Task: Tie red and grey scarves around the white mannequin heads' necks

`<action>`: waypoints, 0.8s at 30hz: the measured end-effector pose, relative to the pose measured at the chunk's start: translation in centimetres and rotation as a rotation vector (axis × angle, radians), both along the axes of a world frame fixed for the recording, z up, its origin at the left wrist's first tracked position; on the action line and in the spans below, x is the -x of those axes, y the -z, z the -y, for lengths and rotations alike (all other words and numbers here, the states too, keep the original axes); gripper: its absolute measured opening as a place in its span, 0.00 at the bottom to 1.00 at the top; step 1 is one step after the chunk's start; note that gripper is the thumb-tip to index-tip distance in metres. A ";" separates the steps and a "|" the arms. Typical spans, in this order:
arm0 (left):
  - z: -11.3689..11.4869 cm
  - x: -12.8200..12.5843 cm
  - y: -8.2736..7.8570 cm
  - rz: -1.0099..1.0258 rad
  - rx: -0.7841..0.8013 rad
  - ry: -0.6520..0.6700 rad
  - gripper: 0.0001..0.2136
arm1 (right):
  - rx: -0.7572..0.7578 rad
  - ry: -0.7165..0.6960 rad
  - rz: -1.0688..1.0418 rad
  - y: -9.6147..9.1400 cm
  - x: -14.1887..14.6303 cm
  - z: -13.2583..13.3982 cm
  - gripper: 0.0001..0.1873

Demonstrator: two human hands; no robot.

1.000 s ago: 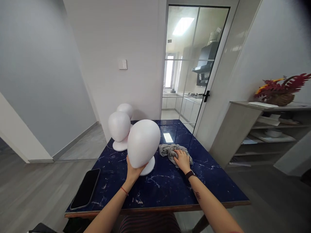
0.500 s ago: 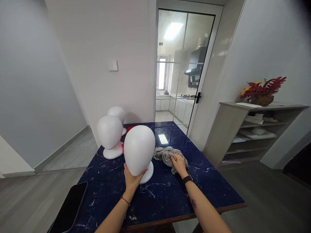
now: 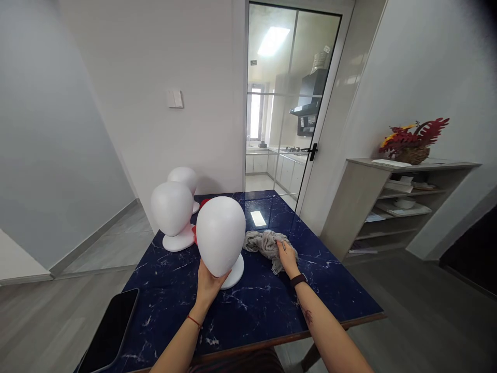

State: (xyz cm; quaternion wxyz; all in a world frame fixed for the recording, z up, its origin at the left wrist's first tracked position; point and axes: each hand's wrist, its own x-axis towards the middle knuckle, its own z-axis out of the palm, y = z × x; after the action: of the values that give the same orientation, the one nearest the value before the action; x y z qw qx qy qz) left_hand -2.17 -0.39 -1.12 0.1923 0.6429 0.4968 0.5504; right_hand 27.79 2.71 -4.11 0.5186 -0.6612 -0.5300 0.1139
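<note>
My left hand (image 3: 207, 286) cups the lower back of a white foam mannequin head (image 3: 220, 235) that stands on its round base in the middle of the dark blue marble table (image 3: 264, 305). Just right of that head lies a crumpled grey cloth (image 3: 264, 241); my right hand (image 3: 286, 256) rests on it with the fingers curled into the fabric. A black watch sits on that wrist. Two more white foam heads (image 3: 172, 210) stand behind at the left, one partly hidden by the other.
A black phone (image 3: 111, 331) lies at the table's near left corner. Something red (image 3: 202, 203) peeks out behind the front head. A glass door (image 3: 287, 103) to a kitchen is beyond the table. Grey shelves (image 3: 392, 207) with a red flower basket stand on the right.
The view has shifted, so everything sits further left. My right hand has gathered the grey cloth a little closer to the head. My left hand keeps its hold on the head.
</note>
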 end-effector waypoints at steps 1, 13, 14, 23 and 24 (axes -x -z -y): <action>0.0 0.0 0.0 -0.027 -0.013 -0.001 0.38 | -0.006 0.009 -0.020 0.1 -0.1 0.0 0.25; -0.9 0.7 1.4 -0.110 0.002 -0.010 0.42 | -0.009 0.053 -0.048 0.2 -0.1 0.3 0.27; -0.9 0.8 1.4 -0.111 0.006 -0.003 0.42 | -0.011 0.055 -0.046 0.1 -0.1 0.4 0.27; -1.2 0.8 2.1 -0.094 0.020 -0.059 0.41 | -0.008 0.083 -0.017 -0.7 0.1 0.8 0.27; -1.1 0.7 2.1 -0.093 0.018 -0.075 0.40 | -0.008 0.091 -0.006 -0.8 0.2 0.9 0.27</action>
State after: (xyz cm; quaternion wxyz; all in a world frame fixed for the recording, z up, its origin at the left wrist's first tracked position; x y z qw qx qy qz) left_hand -2.89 0.74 -3.20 0.1539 0.6469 0.5338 0.5224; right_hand 27.62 1.85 -3.36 0.5275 -0.6822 -0.4982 0.0900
